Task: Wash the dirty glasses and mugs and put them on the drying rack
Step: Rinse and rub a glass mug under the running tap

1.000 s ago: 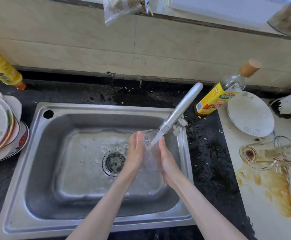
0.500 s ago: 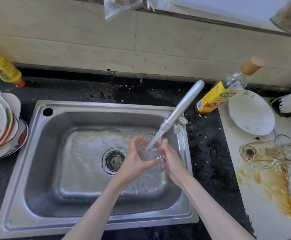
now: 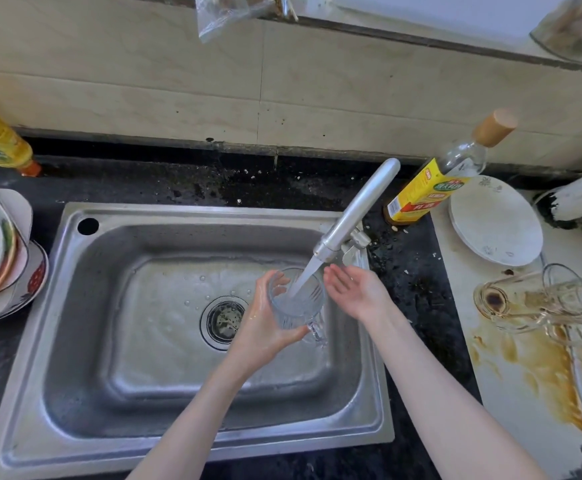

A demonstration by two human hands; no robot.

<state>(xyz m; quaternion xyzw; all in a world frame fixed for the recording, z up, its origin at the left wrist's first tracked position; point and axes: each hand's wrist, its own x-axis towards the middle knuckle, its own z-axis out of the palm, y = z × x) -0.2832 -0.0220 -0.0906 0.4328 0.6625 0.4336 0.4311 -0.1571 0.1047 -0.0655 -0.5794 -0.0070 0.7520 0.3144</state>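
A steel sink [image 3: 85, 358] sits in a dark speckled counter [image 3: 414, 282] below a beige tiled wall [image 3: 317, 95]. Over the sink, the left hand [image 3: 265, 327] grasps a clear glass mug [image 3: 296, 303] upright under the running tap [image 3: 355, 209], water pooling inside. The right hand [image 3: 355, 292] hovers just beside it, fingers relaxed, while stained glasses [image 3: 538, 299] lie tipped on the white board [image 3: 511, 403].

A clear ribbed glass mug [image 3: 296, 303] is held upright over the steel sink, its mouth open to the tap's stream, which runs straight into it; its handle points toward the person. Off to the right, several dirty glasses [image 3: 538, 299] lie tipped on their sides on the stained desk, brown residue inside and pooled beneath them.
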